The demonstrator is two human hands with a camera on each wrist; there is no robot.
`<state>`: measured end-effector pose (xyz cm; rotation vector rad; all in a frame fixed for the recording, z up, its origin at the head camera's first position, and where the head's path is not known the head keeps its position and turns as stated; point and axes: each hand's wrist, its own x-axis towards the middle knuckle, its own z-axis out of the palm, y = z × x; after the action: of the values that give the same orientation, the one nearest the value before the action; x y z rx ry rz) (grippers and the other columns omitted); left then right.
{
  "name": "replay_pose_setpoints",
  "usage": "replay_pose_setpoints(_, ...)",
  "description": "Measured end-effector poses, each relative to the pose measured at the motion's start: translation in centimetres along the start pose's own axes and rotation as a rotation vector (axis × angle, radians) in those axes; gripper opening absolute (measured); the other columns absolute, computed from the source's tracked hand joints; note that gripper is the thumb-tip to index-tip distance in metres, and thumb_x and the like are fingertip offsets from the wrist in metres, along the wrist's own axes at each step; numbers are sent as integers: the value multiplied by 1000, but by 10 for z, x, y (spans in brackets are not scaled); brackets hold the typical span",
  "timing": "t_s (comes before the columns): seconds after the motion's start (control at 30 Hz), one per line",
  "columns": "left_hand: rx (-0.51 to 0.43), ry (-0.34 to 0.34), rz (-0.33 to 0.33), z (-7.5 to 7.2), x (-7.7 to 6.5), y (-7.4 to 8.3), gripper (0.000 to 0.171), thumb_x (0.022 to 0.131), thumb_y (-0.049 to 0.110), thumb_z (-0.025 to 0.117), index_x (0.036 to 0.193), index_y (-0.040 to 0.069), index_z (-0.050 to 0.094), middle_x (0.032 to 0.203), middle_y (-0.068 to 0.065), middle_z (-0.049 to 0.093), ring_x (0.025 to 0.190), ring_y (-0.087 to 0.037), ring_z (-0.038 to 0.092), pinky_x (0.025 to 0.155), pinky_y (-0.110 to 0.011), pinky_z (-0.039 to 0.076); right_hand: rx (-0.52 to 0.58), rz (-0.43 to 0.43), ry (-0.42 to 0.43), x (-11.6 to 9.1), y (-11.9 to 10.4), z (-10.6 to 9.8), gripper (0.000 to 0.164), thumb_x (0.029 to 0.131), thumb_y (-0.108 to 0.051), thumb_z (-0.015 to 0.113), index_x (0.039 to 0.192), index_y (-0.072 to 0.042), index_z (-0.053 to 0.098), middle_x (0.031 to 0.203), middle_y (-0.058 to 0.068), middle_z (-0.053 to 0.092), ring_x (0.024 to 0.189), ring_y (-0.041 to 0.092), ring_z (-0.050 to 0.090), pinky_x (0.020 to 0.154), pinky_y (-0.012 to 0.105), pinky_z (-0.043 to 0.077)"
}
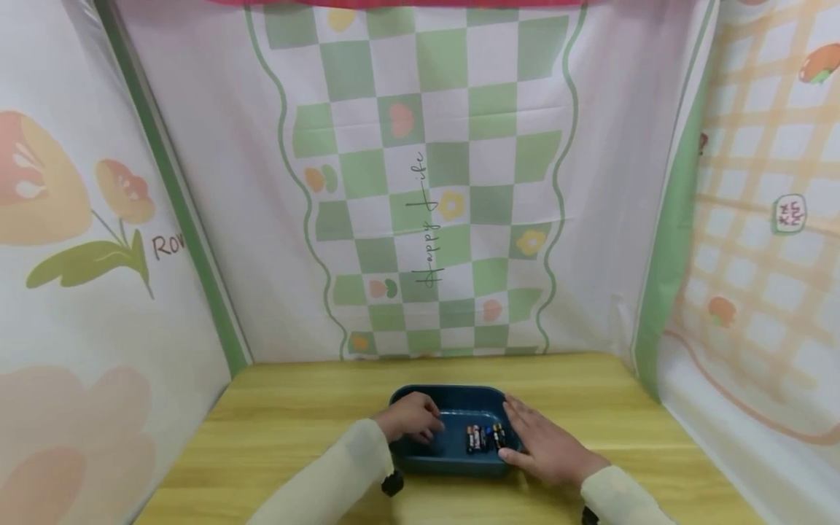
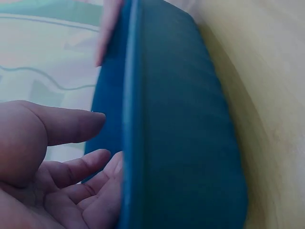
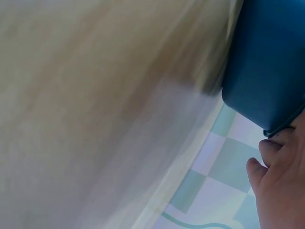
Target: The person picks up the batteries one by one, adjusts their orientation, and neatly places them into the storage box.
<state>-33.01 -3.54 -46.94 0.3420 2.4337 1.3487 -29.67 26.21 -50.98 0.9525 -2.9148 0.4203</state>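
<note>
A dark blue rectangular bin (image 1: pixel 453 465) stands on the table. Inside, towards its right end, several small batteries (image 1: pixel 475 439) lie side by side. My left hand (image 1: pixel 413 417) reaches over the bin's left end, its fingers loosely bent. In the left wrist view, the left thumb (image 2: pixel 76 125) is apart from the fingers, and nothing shows between them. Across the bin's right rim rests my right hand (image 1: pixel 547 443), fingers stretched along the edge and thumb by the front corner. The right wrist view shows this hand (image 3: pixel 283 176) against the bin's rim, its fingertips partly hidden.
The bin sits on a yellow wood-grain table (image 1: pixel 295 408). Behind the table hangs a green checked cloth (image 1: pixel 433 182). Printed cloth walls stand at the left (image 1: pixel 85 328) and right (image 1: pixel 755 292).
</note>
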Motion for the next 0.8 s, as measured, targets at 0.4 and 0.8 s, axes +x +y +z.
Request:
replay_pose_setpoints(0.4, -142, 27, 16, -31, -21, -8, 28, 85, -3, 69, 110, -8, 57, 90, -14, 61, 78, -28, 65, 66, -38, 59, -14, 2, 6, 1, 2, -1, 80, 99, -56, 42, 152, -1, 20, 160, 14, 14, 143, 32, 19, 113, 52, 25)
replay_pose_setpoints(0.8, -180, 39, 6, -46, -37, -21, 25, 88, 1, 68, 108, -6, 57, 90, -14, 61, 82, -33, 64, 66, -39, 59, 18, 18, 24, -5, -2, 4, 80, 99, -56, 43, 153, -2, 21, 160, 14, 15, 142, 34, 21, 111, 54, 26)
